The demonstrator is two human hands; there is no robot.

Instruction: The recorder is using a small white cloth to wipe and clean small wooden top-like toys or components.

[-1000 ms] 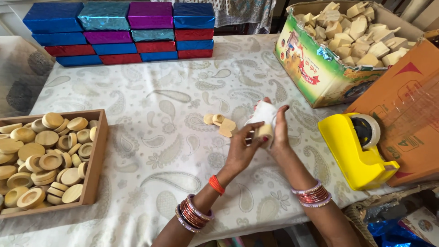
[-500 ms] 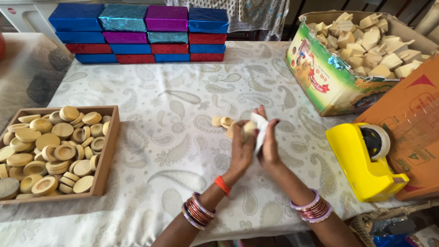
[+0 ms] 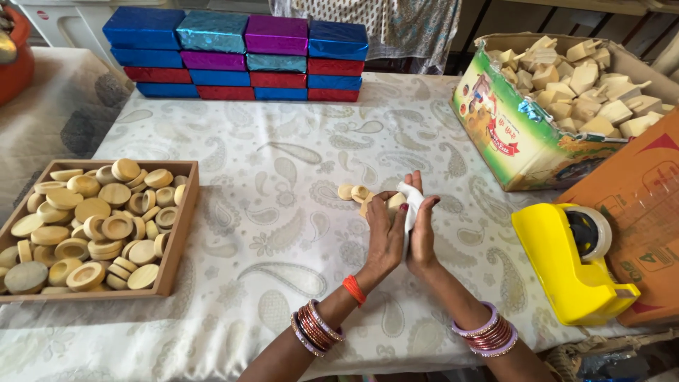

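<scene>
Left hand (image 3: 385, 237) grips wooden piece (image 3: 393, 202); right hand (image 3: 422, 237) presses white cloth (image 3: 410, 200) against it. Both held above worktop (image 3: 283, 170), left of yellow tape dispenser (image 3: 566, 262). Loose discs (image 3: 353, 192) just beyond hands. Tray (image 3: 180, 233) of discs far left of dispenser.

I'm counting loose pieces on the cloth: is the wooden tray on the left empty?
No, the wooden tray is heaped with round wooden discs, right up to its rim.
</scene>
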